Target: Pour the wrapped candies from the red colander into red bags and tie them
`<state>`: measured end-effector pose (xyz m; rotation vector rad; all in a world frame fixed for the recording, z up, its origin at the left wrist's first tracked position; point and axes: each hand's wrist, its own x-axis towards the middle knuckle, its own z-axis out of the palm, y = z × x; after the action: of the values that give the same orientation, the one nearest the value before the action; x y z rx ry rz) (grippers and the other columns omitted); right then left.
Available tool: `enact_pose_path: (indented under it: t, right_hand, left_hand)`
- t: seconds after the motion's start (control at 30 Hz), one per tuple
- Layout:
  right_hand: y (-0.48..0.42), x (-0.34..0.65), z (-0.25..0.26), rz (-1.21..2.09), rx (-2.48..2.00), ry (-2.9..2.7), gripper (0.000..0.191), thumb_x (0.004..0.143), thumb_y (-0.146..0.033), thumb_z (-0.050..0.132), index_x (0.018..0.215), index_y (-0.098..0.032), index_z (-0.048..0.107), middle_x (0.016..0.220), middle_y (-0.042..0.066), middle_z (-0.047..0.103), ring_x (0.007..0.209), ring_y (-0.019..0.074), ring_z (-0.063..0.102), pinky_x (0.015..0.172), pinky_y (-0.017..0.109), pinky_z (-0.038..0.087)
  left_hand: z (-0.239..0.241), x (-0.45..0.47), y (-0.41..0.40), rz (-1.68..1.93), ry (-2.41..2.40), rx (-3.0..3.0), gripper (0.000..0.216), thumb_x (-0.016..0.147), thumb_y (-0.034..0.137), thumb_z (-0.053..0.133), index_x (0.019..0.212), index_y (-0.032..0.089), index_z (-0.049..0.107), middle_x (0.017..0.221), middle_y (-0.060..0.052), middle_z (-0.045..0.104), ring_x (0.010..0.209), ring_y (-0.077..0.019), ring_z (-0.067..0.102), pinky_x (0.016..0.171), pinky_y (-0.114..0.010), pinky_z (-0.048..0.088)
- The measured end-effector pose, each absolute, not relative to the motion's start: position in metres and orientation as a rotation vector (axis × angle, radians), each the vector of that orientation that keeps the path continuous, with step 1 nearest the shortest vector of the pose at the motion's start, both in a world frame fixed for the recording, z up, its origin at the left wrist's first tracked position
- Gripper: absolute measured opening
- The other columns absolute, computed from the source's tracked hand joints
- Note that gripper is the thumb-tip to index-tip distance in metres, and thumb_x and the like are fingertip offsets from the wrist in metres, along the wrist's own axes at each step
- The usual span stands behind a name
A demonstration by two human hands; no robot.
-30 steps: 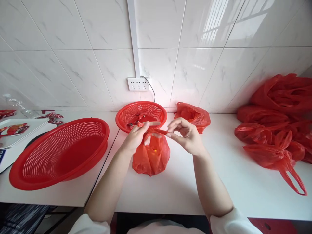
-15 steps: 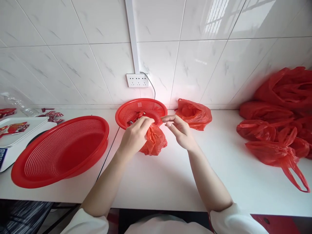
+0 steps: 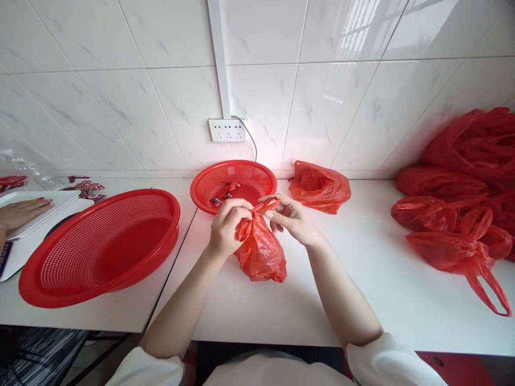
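Note:
A filled red plastic bag (image 3: 263, 252) hangs or rests just above the white table, its neck gathered between my two hands. My left hand (image 3: 230, 228) is closed around the neck on the left side. My right hand (image 3: 292, 217) pinches a twisted handle of the same bag between thumb and fingers. Right behind the hands stands a small red mesh basket (image 3: 257, 182) with a few small wrapped pieces (image 3: 228, 193) in it. What the bag contains cannot be made out through the plastic.
A large red basket (image 3: 132, 257) stands at left. Beyond it another person's hand (image 3: 26, 212) lies on a white tray (image 3: 66, 201). An open red bag (image 3: 322, 187) sits by the wall; several tied red bags (image 3: 446, 246) are heaped at right. A socket strip (image 3: 227, 131) is on the wall.
My right hand, empty before, now grips the bag's handle. The bag has swung a little lower and to the right. Another person's hand has appeared over the tray at left.

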<state>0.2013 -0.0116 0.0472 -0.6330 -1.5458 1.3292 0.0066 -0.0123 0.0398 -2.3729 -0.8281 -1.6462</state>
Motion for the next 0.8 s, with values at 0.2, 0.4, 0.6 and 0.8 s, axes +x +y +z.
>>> enact_pose_path:
  t: [0.2, 0.4, 0.6, 0.8]
  right_hand:
    - [-0.008, 0.204, 0.043, 1.240, -0.632, -1.372, 0.022, 0.079, -0.036, 0.071, 0.078, -0.020, 0.056, 0.077, -0.001, 0.061, 0.066, 0.0100, 0.053, 0.056, 0.023, 0.042]
    - [-0.002, 0.207, 0.039, 1.368, -0.630, -1.256, 0.024, 0.078, -0.034, 0.071, 0.085, -0.022, 0.051, 0.066, -0.005, 0.055, 0.051, 0.0073, 0.045, 0.047, 0.021, 0.030]
    - [0.001, 0.207, 0.040, 1.359, -0.679, -1.140, 0.023, 0.079, -0.036, 0.069, 0.086, -0.021, 0.053, 0.058, -0.006, 0.049, 0.046, 0.0057, 0.034, 0.045, 0.020, 0.026]
    - [0.001, 0.228, 0.050, 1.176, -0.895, -1.035, 0.032, 0.087, -0.053, 0.053, 0.091, -0.022, 0.058, 0.049, -0.006, 0.043, 0.043, 0.0074, 0.034, 0.043, 0.020, 0.022]
  left_hand:
    - [0.049, 0.009, -0.012, -1.665, -0.989, -2.549, 0.010, 0.079, 0.015, 0.067, 0.084, 0.023, 0.070, 0.084, -0.002, 0.065, 0.078, -0.0146, 0.063, 0.073, -0.028, 0.053]
    - [0.048, -0.001, -0.006, -1.862, -1.249, -2.601, 0.008, 0.075, 0.025, 0.074, 0.079, 0.019, 0.069, 0.075, -0.001, 0.068, 0.069, -0.0135, 0.062, 0.066, -0.026, 0.052]
    - [0.050, -0.015, -0.003, -1.731, -1.308, -2.662, 0.020, 0.079, 0.027, 0.069, 0.065, 0.016, 0.060, 0.059, 0.002, 0.054, 0.055, -0.0086, 0.046, 0.051, -0.022, 0.037]
    - [0.051, -0.034, -0.006, -1.628, -1.386, -2.750, 0.028, 0.081, 0.026, 0.065, 0.059, 0.017, 0.051, 0.055, 0.004, 0.044, 0.052, -0.0080, 0.037, 0.049, -0.023, 0.030]
